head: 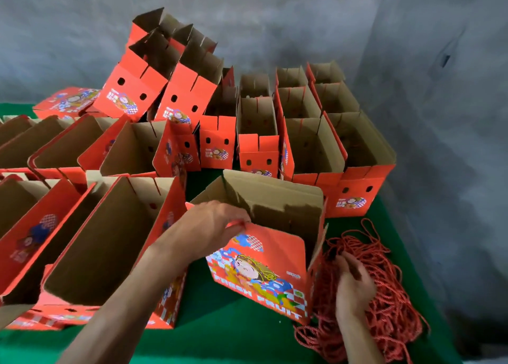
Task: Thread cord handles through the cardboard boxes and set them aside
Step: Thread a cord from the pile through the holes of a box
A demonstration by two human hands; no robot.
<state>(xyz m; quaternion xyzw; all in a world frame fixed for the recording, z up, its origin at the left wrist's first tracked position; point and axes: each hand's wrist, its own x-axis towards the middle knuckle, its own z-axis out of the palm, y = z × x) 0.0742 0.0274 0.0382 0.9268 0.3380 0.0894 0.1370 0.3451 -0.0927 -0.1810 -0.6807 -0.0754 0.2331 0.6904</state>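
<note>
With the left hand pinching the box rim, the right hand, fingers curled into the cord pile beneath it, could drag out a tangled clump.

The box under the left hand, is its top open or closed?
Open. The box shows its bare brown inside from above, with no flap folded over it. The left hand grips its near top edge.

The near box reads "FRESH FRUIT" along its front.

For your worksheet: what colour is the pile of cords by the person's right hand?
Red: the pile of cords on the green table, head view.
</note>
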